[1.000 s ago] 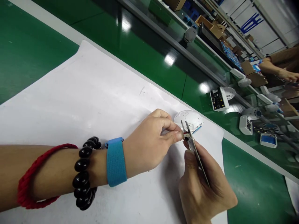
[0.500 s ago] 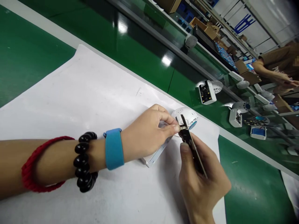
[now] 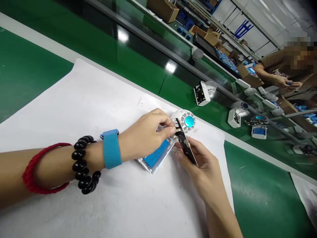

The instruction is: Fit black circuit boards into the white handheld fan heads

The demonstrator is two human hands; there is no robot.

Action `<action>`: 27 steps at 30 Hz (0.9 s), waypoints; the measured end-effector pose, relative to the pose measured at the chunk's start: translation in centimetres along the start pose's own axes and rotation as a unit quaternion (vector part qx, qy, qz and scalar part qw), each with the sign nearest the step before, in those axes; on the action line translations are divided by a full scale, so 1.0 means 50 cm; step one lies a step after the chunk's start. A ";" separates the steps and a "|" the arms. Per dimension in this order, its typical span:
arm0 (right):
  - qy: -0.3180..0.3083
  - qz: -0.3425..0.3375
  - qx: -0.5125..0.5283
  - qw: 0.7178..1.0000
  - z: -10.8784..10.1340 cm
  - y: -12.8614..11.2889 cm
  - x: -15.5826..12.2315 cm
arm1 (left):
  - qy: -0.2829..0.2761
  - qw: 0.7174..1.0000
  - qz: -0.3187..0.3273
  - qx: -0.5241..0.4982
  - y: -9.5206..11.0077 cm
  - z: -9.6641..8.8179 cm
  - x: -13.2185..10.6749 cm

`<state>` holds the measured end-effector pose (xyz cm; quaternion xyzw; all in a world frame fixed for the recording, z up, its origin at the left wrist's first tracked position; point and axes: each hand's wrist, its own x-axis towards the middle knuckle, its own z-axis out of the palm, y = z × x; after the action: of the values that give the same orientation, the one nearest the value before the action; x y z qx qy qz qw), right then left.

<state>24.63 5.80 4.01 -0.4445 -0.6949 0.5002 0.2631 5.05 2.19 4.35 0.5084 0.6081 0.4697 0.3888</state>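
My right hand (image 3: 201, 162) grips a thin black circuit board (image 3: 187, 148) by its edges, tilted above the white paper. At the board's upper end, my left hand (image 3: 148, 132) is closed in a pinch beside a small pale connector (image 3: 178, 131); what lies between the fingertips is mostly hidden. Below the hands is an open white housing (image 3: 151, 170) with a blue battery pack (image 3: 155, 155) inside, partly covered by my left hand. Just behind the board sits a round white fan head (image 3: 184, 119) with a shiny teal centre.
White paper (image 3: 99, 99) covers part of the green table (image 3: 257, 178). Beyond its far edge stand several similar white units, one with an exposed board (image 3: 201, 93). Cardboard boxes (image 3: 163, 10) line the back. Across the line a person's hands (image 3: 287, 84) hold something small and blue.
The view has shifted, so both hands appear further left. The right hand has turned and its fingers have spread along the board. The blue battery and the fan's teal centre now show more.
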 end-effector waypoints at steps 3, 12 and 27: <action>0.015 -0.017 -0.002 1.000 0.015 -0.006 0.007 | 0.008 0.993 0.080 0.091 -0.006 -0.002 -0.006; 0.077 -0.031 0.015 0.996 0.013 0.001 0.012 | 0.049 0.919 0.193 0.341 0.006 -0.012 0.000; 0.059 -0.049 0.027 0.997 0.004 0.012 0.019 | -0.005 0.954 0.259 0.152 0.003 -0.018 0.003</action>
<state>24.23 6.61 3.28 -0.4317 -0.6855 0.4780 0.3395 4.21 2.17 4.75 0.7036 0.5178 0.4538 0.1756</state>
